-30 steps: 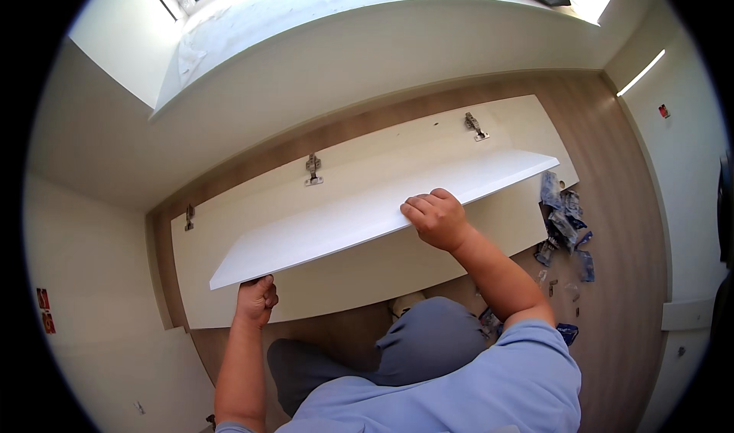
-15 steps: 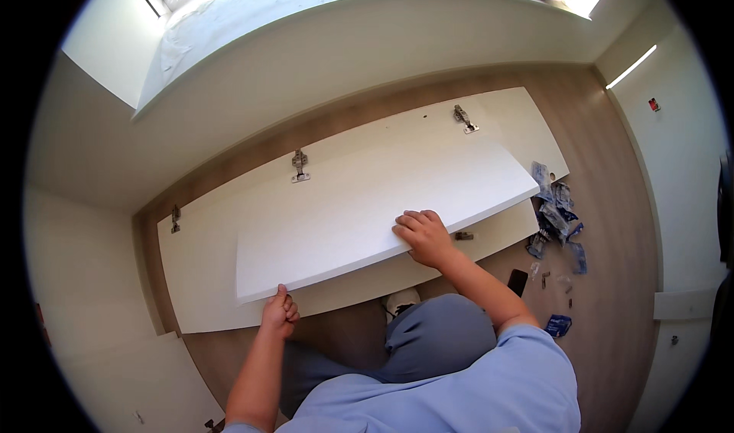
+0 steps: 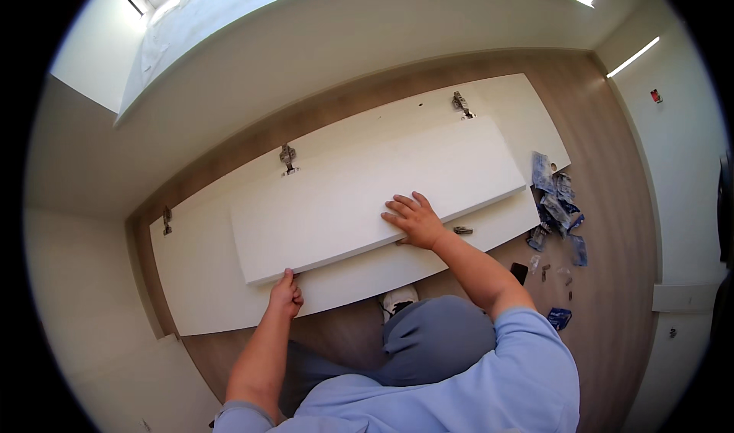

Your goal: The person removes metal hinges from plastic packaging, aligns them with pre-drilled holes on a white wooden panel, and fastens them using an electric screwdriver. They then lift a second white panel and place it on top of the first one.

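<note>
A smaller white board [image 3: 359,184] lies or hovers just over a larger white door panel [image 3: 195,288] on the floor; I cannot tell whether they touch fully. My left hand [image 3: 286,295] pinches the near edge of the board close to its left corner, thumb on top. Further right, my right hand [image 3: 414,220] grips the same edge, its fingers spread over the top face and part of the hand at the edge. Along the panel's far side stand metal cabinet hinges, one in the middle [image 3: 287,158], one at right [image 3: 462,106] and one at left [image 3: 167,220].
A small metal part [image 3: 462,230] rests on the panel right of my right hand. Blue and clear plastic bags [image 3: 554,204] are heaped on the wooden floor [image 3: 612,227] to the right, with a dark phone [image 3: 519,272] and a blue packet [image 3: 559,318] nearer. A wall [image 3: 367,39] runs behind.
The white board has come down and shifted slightly left against the panel. Both hands moved with its edge, and the right hand's fingers have spread out more over the top.
</note>
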`<state>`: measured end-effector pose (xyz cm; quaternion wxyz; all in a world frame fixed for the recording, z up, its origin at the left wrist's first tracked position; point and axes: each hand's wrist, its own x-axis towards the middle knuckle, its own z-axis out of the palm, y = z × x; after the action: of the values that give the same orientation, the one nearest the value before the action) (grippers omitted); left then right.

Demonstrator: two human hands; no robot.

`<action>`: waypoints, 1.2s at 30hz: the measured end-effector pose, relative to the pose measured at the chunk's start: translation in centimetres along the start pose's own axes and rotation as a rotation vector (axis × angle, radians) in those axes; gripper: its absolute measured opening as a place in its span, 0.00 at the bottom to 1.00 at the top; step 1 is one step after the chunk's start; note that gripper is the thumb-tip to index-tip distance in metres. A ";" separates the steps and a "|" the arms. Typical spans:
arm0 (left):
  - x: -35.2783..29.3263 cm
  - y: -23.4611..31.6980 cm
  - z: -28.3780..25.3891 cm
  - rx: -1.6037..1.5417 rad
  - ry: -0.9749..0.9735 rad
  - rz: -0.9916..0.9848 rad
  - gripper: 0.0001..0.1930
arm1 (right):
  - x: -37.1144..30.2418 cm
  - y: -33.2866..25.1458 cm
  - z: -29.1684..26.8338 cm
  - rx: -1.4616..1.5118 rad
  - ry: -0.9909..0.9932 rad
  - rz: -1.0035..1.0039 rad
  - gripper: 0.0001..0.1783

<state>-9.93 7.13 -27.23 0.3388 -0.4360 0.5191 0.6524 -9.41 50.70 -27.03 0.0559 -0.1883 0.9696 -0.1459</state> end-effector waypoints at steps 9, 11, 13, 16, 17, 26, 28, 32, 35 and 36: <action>0.0 0.6 0.2 0.238 0.052 -0.034 0.19 | 0.7 -0.4 -0.7 0.006 -0.169 0.056 0.51; -0.3 1.8 0.8 0.329 0.071 -0.038 0.17 | 0.6 0.2 -0.2 0.034 -0.162 0.103 0.50; 0.0 2.9 1.3 0.368 0.060 -0.028 0.16 | 0.4 0.5 -0.4 0.023 -0.109 0.130 0.42; -0.1 3.9 2.4 0.306 -0.025 0.082 0.14 | -2.6 3.2 -1.2 0.239 0.184 0.339 0.32; -0.7 3.7 2.8 0.262 -0.046 0.099 0.13 | -4.4 4.1 -1.9 0.255 0.309 0.424 0.27; -3.5 -3.1 -0.6 0.152 -0.216 0.056 0.10 | -35.4 4.8 1.3 0.357 0.769 1.397 0.14; -4.6 -4.0 -2.8 0.186 -0.214 0.059 0.10 | -40.1 0.0 4.1 0.391 0.639 1.571 0.14; -5.1 -4.1 -6.8 0.148 -0.254 0.078 0.11 | -45.9 -10.3 8.8 0.350 0.305 1.615 0.16; -6.1 -3.6 -7.7 0.149 -0.203 0.107 0.12 | -48.9 -16.4 11.0 0.474 0.128 1.741 0.19; -6.5 -3.2 -8.0 0.151 -0.213 0.116 0.12 | -48.3 -17.9 10.8 0.391 0.110 1.647 0.21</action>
<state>-2.79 0.14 -23.09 0.3855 -0.3071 0.5520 0.6726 43.21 50.46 -29.28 0.1287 0.5983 0.7559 -0.2324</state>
